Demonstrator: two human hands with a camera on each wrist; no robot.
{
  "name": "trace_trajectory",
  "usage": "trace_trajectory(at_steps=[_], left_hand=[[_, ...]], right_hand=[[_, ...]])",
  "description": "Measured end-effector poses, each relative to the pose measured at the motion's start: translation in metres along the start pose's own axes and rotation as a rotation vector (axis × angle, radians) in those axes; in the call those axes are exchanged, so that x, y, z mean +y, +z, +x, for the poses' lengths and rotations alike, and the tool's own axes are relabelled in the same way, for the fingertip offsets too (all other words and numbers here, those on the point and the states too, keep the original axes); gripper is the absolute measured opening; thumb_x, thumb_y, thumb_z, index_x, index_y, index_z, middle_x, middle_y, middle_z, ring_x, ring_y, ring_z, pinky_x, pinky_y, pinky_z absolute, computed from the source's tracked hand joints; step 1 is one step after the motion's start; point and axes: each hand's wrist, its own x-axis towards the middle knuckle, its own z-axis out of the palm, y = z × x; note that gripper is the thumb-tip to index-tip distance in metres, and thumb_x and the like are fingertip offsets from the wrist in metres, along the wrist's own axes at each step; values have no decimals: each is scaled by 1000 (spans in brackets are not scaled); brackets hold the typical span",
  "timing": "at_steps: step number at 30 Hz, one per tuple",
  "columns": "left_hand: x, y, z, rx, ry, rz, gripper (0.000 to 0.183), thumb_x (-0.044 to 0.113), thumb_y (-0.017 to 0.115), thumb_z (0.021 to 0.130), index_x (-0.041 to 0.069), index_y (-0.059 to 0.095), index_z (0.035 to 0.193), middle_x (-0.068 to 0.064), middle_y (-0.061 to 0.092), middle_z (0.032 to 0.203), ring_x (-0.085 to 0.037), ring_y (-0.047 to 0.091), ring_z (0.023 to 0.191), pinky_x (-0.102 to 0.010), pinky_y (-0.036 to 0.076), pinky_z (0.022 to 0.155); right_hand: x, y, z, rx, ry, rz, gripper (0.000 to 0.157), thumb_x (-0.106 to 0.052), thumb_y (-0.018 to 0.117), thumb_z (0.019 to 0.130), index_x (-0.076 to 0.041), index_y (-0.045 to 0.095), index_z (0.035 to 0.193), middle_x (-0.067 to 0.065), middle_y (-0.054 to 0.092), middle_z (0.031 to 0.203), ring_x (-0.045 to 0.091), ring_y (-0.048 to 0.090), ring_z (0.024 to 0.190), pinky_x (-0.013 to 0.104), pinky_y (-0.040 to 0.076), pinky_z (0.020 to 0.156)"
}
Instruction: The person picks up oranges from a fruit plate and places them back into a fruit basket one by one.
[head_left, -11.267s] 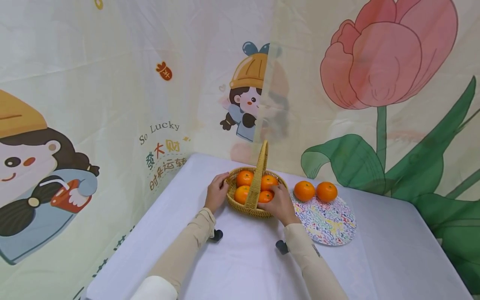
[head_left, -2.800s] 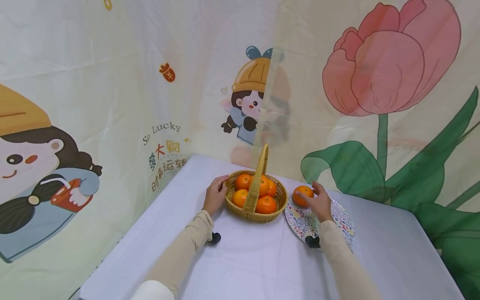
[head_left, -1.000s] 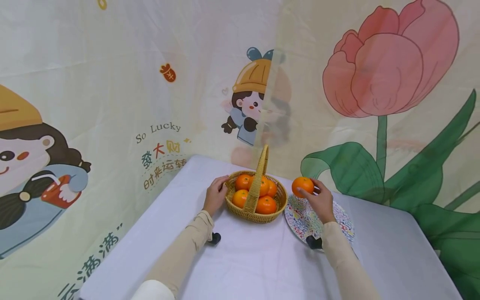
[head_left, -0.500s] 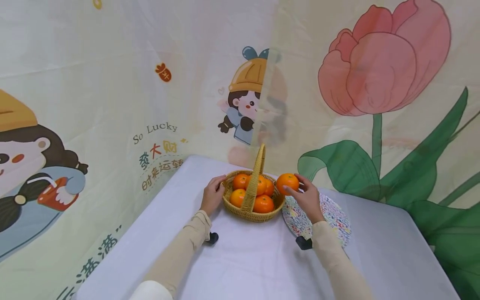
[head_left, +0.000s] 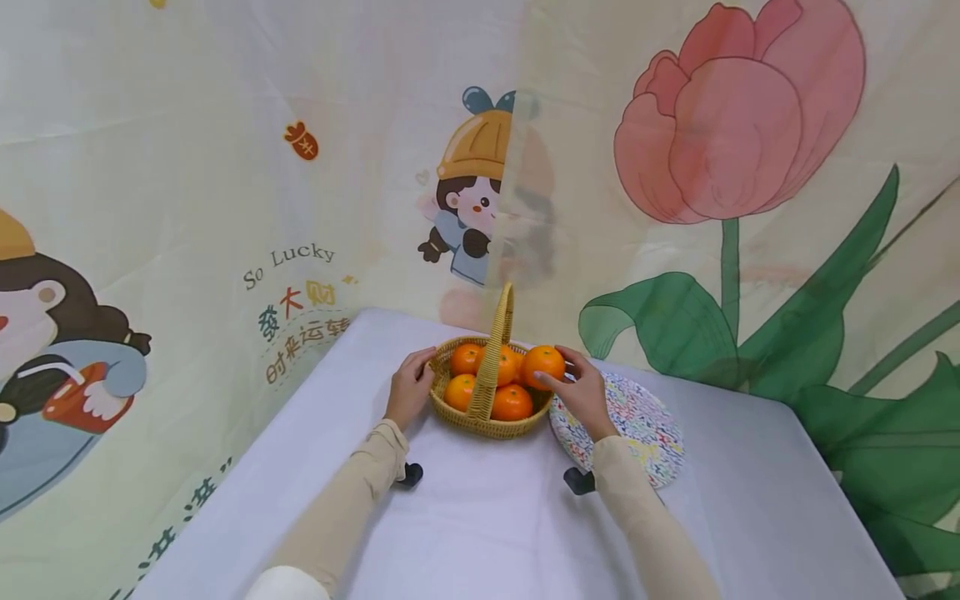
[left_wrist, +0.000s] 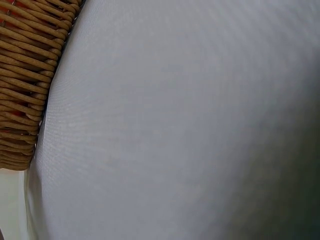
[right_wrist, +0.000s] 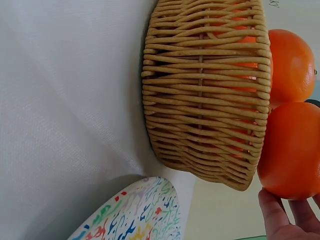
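Note:
A wicker basket [head_left: 491,427] with a tall arched handle holds several oranges [head_left: 512,403]. My right hand [head_left: 583,393] grips one orange [head_left: 543,367] between thumb and fingers, over the right side of the basket's rim. In the right wrist view that held orange [right_wrist: 292,152] overlaps the rim beside another orange [right_wrist: 291,65], with my fingertips [right_wrist: 274,210] against its side. My left hand [head_left: 410,388] holds the basket's left rim. The left wrist view shows only the basket's woven side [left_wrist: 25,85] and cloth; the left hand is outside it.
Right of the basket lies a round plate [head_left: 645,425] with a multicoloured squiggle pattern, partly behind the right wrist. A white cloth covers the table [head_left: 480,517]. Printed curtains [head_left: 360,167] hang behind and at the left. Black wrist mounts [head_left: 579,481] sit under the wrists.
Several seconds ago two oranges lay on the plate; one has since joined the basket. My right hand has lifted the other and carried it left over the basket. The left hand stays at the rim.

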Motion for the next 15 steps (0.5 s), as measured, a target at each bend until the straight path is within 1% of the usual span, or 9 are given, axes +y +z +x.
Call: trace_trajectory(at_steps=[4, 6, 12, 15], left_hand=[[-2, 0, 0, -1, -11, 3, 35, -1, 50, 95, -3, 60, 128, -10, 57, 134, -24, 50, 127, -35, 42, 105], [-3, 1, 0, 1, -5, 6, 35, -1, 50, 95, -3, 60, 128, -10, 57, 134, -24, 51, 127, -36, 43, 105], [-3, 0, 0, 8, 0, 1, 35, -2, 51, 95, -2, 61, 128, -11, 57, 133, -25, 51, 126, -36, 42, 105], [-1, 0, 0, 7, -9, -1, 35, -2, 51, 94, -2, 61, 128, -10, 58, 133, -24, 51, 127, -35, 42, 106]], right_hand=[[2, 3, -1, 0, -9, -3, 70, -44, 80, 77, -20, 55, 138, 2, 55, 134, 27, 53, 120, 42, 47, 101], [4, 3, -1, 2, -7, 4, 69, -43, 81, 77, -20, 56, 137, 1, 55, 133, 27, 54, 119, 42, 46, 102], [11, 7, -3, 8, -14, 10, 78, -48, 82, 73, -16, 55, 138, 2, 55, 134, 27, 55, 120, 41, 46, 102], [12, 8, -3, 18, -24, 17, 78, -47, 82, 74, -14, 55, 138, 2, 56, 134, 27, 55, 120, 42, 46, 102]])
